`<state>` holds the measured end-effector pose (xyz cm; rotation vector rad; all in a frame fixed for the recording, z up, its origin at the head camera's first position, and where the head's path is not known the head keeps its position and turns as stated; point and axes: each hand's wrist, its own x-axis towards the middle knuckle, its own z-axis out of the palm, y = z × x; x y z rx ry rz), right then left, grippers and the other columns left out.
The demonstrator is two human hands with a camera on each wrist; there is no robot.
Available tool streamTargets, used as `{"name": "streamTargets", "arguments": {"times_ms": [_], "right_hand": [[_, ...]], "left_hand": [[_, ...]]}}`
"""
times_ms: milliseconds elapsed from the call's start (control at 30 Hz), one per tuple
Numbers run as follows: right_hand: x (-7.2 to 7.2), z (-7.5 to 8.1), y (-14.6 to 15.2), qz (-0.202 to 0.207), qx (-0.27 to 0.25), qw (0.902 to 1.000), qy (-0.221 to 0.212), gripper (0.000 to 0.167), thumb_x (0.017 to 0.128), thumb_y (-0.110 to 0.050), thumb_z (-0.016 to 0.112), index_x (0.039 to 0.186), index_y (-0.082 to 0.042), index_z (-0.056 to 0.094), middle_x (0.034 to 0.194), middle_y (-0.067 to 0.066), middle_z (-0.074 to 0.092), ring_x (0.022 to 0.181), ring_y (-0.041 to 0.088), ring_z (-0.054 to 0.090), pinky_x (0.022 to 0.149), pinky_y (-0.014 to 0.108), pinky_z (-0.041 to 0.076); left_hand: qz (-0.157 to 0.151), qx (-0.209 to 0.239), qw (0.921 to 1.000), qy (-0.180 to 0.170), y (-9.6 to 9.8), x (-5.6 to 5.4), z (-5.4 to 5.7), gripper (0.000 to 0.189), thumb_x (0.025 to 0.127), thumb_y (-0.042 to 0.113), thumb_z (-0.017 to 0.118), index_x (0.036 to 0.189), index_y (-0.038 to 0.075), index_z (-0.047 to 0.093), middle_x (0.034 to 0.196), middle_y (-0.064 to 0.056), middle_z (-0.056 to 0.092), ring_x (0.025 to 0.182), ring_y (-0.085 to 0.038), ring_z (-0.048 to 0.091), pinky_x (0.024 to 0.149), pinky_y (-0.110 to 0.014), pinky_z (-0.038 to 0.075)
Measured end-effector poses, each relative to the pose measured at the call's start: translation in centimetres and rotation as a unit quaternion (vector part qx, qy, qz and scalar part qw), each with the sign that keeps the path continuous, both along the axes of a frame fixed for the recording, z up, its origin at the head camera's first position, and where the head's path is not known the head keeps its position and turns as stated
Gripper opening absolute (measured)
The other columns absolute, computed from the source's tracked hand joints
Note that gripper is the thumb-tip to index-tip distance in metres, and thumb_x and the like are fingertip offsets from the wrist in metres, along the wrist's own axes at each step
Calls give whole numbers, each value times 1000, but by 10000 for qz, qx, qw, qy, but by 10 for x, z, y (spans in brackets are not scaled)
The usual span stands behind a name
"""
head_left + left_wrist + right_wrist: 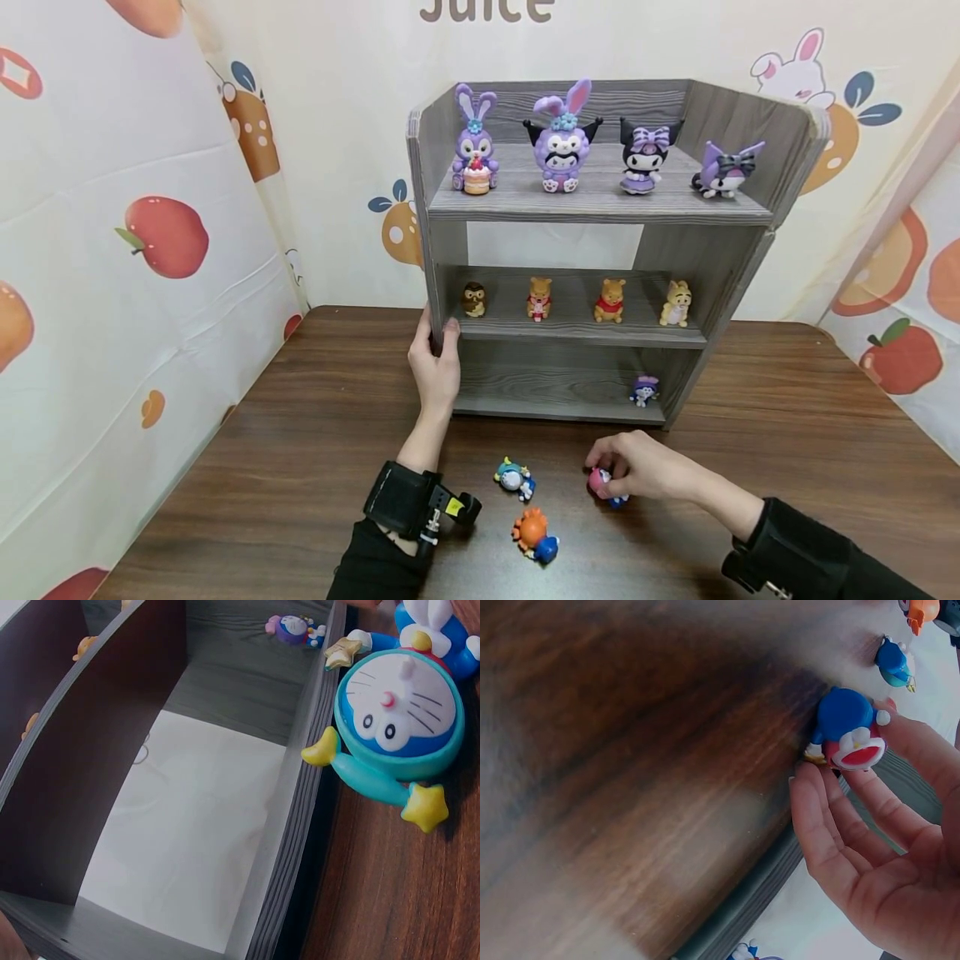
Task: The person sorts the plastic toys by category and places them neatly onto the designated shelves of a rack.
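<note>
My left hand point(437, 367) grips the left side panel of a grey wooden shelf point(540, 379), thumb on the near side and fingers behind. My right hand point(645, 467) pinches a small pink-and-blue figurine point(598, 481) low over the table in front of the shelf. In the right wrist view thumb and fingertips surround the figurine point(845, 712), its blue part facing the camera. Between the hands lie a teal-hooded cat figurine point(513, 477) and an orange-and-blue figurine point(532, 529). A purple-hatted figurine point(645, 390) stands at the right end of the bottom shelf.
On the middle tier stand an owl figurine point(474, 299), two bear figurines and a yellow figurine point(677, 303). The top tier holds several purple and black figurines, among them a rabbit with a cake point(476, 150). Fruit-printed cloth point(337, 150) hangs behind the brown table point(300, 467).
</note>
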<state>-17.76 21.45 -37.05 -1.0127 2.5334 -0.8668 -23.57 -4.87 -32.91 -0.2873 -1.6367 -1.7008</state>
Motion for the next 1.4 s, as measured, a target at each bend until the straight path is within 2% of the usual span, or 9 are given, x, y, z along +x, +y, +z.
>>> {"name": "streamTargets", "arguments": {"times_ms": [267,467,667,800,900,1000,1100,1267,1400], "right_hand": [[-4,-2,3,-306,-92,9993,206,17,75,-14,69,88,-7,61,70,-8,56,62,3,53,55,21,45],[-7,-4,0,-782,-303,9933,799,21,71,-10,73,85,-6,57,70,-6,56,63,5,53,55,22,45],[1,-10,-6,-1052,-521,9849,1274,28,65,-4,76,83,-7,55,71,-5,55,64,8,54,56,23,46],[10,-14,-9,-993,-498,9734,2002,33,61,0,77,81,-9,52,71,-7,52,63,6,52,55,22,45],[17,-16,-11,-1018,-222,9586,2650,36,59,-2,78,81,-12,51,74,-8,48,63,5,49,53,20,43],[24,-17,-13,-1149,93,9469,3001,39,58,-4,79,81,-14,49,75,-10,45,62,6,48,52,21,40],[28,-16,-15,-1222,261,9446,3036,41,58,-6,80,85,-13,50,78,-9,47,62,8,50,50,23,41],[28,-12,-14,-1291,743,9483,2804,52,59,-14,81,102,-10,52,90,1,58,71,14,58,53,29,45],[25,0,-12,-1043,1072,9489,2780,59,57,-18,81,109,-9,54,96,5,57,78,17,58,57,33,47]], "left_hand": [[12,2,10000,21,0,1,0,39,85,-4,47,124,-6,46,91,-25,58,76,-25,55,67,-24,43],[21,16,10000,37,0,1,0,39,85,-4,47,124,-6,47,94,-26,58,76,-18,55,67,-24,43],[37,23,10000,27,0,1,0,39,85,-4,47,124,-6,47,91,-25,59,76,-19,55,67,-23,43],[46,6,10000,21,0,1,0,39,85,-3,47,124,-6,47,93,-25,59,77,-20,55,68,-24,43],[23,9,10000,25,0,1,0,40,85,-4,47,125,-6,46,98,-26,58,78,-21,55,69,-24,43],[24,7,10000,28,0,1,1,40,85,-3,47,125,-6,46,96,-25,59,77,-21,55,68,-23,43],[9,18,10000,24,0,1,2,40,85,-3,47,125,-5,46,93,-26,59,76,-21,55,67,-23,43],[9,12,10000,1,1,2,2,41,85,-3,48,126,-6,45,106,-25,57,78,-21,53,69,-23,42],[77,2,10000,12,1,2,2,41,85,-3,48,125,-6,45,110,-24,56,79,-19,52,68,-23,41]]}}
